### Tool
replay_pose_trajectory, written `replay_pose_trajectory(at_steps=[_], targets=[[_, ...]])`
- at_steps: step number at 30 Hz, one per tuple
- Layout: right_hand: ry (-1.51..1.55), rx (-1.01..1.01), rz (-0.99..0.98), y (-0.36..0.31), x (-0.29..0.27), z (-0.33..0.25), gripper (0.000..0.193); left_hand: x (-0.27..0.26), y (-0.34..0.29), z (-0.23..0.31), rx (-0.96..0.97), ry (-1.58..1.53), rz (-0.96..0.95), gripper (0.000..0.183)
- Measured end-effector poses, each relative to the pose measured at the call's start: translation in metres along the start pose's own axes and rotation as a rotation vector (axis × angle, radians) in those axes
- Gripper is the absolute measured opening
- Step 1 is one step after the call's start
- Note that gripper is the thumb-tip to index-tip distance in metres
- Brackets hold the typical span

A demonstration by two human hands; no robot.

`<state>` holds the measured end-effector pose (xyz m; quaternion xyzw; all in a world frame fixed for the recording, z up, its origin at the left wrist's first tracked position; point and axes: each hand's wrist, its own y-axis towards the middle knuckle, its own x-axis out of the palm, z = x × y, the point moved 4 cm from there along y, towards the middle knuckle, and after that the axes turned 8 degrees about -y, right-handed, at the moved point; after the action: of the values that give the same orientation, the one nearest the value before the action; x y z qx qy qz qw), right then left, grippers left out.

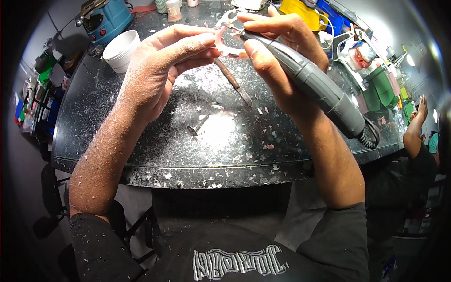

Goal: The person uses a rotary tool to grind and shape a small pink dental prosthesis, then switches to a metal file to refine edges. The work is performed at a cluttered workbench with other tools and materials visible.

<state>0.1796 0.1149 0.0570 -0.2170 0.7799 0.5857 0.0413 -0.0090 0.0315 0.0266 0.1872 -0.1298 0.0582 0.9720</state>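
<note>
Between the thumb and fingers of my left hand (pixel 157 61) is a pink, arch-shaped denture base (pixel 229 50). Pale dust coats that hand and forearm. My right hand (pixel 286 61) is wrapped around a dark grey rotary handpiece (pixel 312 80), its thin metal bit pointing at the pink arch. Whether the bit touches it I cannot tell. My right fingertips are close to the arch's far edge. Below the hands, a small knife (pixel 233 82) with a brown handle lies on the table. Nearer to me rests a metal piece with a round, flat end (pixel 191 130).
White dust and pink scraps cover the black table (pixel 155 145). A white tub (pixel 121 50) and a blue machine (pixel 105 23) stand at the far left. Yellow (pixel 300 10) and green (pixel 380 87) bins are on the right. Another person's arm (pixel 415 127) shows at the right edge.
</note>
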Motion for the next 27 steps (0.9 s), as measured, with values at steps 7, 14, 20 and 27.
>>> replay_pose_trajectory(at_steps=[7, 14, 20, 27], targets=[[-0.011, 0.015, -0.098, 0.0009, -0.0014, -0.0024, 0.025, -0.0014, -0.0011, -0.0021, -0.019, -0.029, -0.023, 0.034], [-0.004, 0.010, -0.096, 0.0014, -0.0027, -0.0051, 0.024, -0.0005, -0.0009, -0.0028, -0.030, -0.035, -0.020, 0.032], [0.060, 0.039, -0.028, 0.0014, -0.0015, -0.0037, 0.021, 0.0019, -0.0020, -0.0011, 0.021, 0.052, -0.006, 0.029], [0.037, 0.030, -0.044, 0.0027, -0.0057, -0.0039, 0.022, 0.0009, -0.0014, -0.0003, 0.005, 0.022, 0.001, 0.032]])
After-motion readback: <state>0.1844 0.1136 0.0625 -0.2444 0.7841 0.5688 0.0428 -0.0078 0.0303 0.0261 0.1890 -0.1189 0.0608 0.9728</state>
